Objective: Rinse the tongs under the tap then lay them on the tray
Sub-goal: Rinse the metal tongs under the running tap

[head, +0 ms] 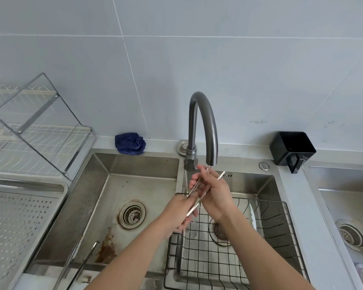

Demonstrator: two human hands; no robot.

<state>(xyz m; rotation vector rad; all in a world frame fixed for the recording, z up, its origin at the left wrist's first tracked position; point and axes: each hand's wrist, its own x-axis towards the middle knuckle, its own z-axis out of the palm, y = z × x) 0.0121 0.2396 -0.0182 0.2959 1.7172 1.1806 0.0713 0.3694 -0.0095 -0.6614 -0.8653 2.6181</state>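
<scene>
Here, the metal tongs [193,209] are held beneath the spout of the grey tap [204,120], above the wire basket [281,218] in the right basin. Their lower end is gripped by the left hand [179,214]. One arm is enclosed by the curled fingers of the right hand [215,193], its serrated tip protruding beside the water stream. The perforated steel tray [19,227] lies well apart, at the left. A second pair of tongs [86,262] lies in the left basin.

The person's left hand [177,214] and right hand [213,193] are bare, with slim fingers. The left forearm [134,256] and right forearm [260,248] are likewise uncovered from wrist to the picture's lower edge, smooth, tapering toward narrow wrists.
</scene>
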